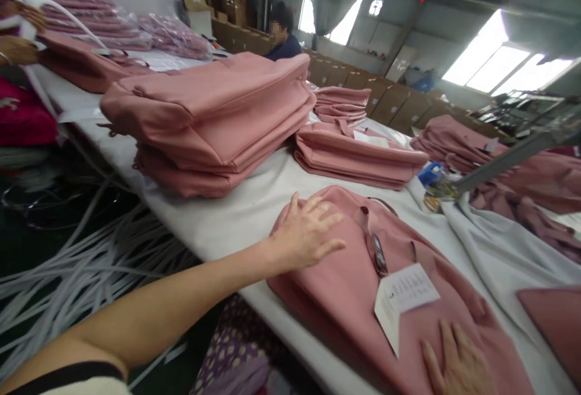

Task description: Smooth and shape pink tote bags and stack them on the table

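Note:
In front of me a pink bag (336, 286) lies flat on the white-covered table (227, 219). My left hand (308, 231) rests on the bag's far left part, fingers spread and palm down. Lower right, my right hand (458, 362) lies on the same bag with its fingers stretched out, partly cut off by the frame's bottom edge. Between the hands, a white paper tag (406, 298) sits on the bag beside a dark zipper pull or label (379, 254) and a strap.
Stacked pink bags (213, 117) stand at the left, and more folded bags (358, 156) lie beyond. Scissors (431, 202) and a blue object (430, 173) are near a metal bar (508, 159). White strips (100, 286) cover the floor. Another person's hands (20, 44) hold white strips.

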`<control>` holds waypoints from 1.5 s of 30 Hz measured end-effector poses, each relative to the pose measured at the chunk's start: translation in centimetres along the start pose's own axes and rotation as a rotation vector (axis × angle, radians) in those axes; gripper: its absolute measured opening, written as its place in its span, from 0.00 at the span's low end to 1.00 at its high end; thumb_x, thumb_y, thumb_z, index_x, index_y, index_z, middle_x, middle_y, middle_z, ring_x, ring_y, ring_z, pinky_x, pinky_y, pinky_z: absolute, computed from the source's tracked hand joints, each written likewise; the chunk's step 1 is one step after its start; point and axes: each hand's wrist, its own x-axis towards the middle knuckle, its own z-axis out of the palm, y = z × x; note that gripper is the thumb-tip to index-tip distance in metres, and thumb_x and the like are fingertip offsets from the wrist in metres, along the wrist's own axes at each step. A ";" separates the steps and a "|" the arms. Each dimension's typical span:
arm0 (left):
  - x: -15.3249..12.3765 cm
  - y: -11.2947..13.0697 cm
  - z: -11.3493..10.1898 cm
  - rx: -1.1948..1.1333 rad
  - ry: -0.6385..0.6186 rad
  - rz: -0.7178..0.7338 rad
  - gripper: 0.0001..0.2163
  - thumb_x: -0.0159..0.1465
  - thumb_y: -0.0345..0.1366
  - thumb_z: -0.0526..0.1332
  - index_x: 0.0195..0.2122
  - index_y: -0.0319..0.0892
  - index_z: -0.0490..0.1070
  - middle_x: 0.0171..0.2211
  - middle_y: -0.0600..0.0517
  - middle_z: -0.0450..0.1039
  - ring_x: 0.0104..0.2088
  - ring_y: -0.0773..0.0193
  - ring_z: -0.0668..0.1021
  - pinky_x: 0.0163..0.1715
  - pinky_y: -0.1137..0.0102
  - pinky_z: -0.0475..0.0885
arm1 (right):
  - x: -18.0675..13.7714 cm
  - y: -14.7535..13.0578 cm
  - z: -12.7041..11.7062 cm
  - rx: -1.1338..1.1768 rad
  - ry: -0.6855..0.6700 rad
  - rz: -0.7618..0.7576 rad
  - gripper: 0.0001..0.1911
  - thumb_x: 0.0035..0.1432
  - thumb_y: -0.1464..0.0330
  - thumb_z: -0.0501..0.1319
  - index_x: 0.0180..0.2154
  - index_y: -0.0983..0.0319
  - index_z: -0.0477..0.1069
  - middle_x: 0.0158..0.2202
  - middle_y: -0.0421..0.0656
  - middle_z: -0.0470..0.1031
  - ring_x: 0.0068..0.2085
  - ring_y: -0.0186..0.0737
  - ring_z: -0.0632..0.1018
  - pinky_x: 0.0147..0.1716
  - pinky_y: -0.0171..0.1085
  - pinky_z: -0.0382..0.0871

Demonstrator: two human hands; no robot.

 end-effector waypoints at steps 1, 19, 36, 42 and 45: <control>-1.1 0.3 1.1 0.077 -0.019 0.043 0.25 0.64 0.53 0.54 0.59 0.50 0.63 0.61 0.44 0.61 0.64 0.44 0.56 0.59 0.36 0.41 | -0.3 -0.1 0.1 -0.007 -0.017 0.024 0.27 0.63 0.58 0.48 0.60 0.63 0.61 0.55 0.57 0.66 0.55 0.64 0.67 0.48 0.62 0.64; -6.0 -3.1 6.7 0.158 0.069 -0.756 0.42 0.59 0.60 0.54 0.67 0.42 0.40 0.47 0.35 0.69 0.46 0.39 0.75 0.44 0.55 0.69 | 1.6 2.0 -6.0 -0.142 -0.357 0.588 0.31 0.62 0.55 0.45 0.60 0.67 0.58 0.60 0.58 0.58 0.60 0.60 0.62 0.56 0.55 0.58; -10.2 -2.9 4.9 0.122 -0.113 -0.792 0.41 0.60 0.62 0.47 0.66 0.39 0.41 0.37 0.38 0.76 0.33 0.44 0.80 0.31 0.58 0.72 | -5.1 0.7 -5.7 -0.084 -0.349 0.954 0.44 0.58 0.41 0.43 0.65 0.63 0.52 0.35 0.56 0.70 0.33 0.61 0.76 0.34 0.53 0.67; -11.1 -1.6 4.4 0.452 0.069 -0.393 0.37 0.63 0.56 0.47 0.67 0.40 0.42 0.57 0.28 0.62 0.50 0.33 0.73 0.44 0.42 0.67 | -6.2 -1.5 -5.6 -0.182 -0.156 0.838 0.35 0.62 0.50 0.45 0.60 0.66 0.60 0.53 0.63 0.64 0.51 0.64 0.71 0.45 0.58 0.65; -9.6 0.1 4.6 0.434 0.031 0.070 0.35 0.63 0.53 0.51 0.68 0.48 0.40 0.66 0.37 0.48 0.62 0.37 0.59 0.57 0.41 0.55 | -5.8 -1.8 -6.5 -0.114 -0.060 0.528 0.30 0.64 0.55 0.48 0.60 0.65 0.60 0.63 0.58 0.56 0.62 0.59 0.59 0.57 0.59 0.55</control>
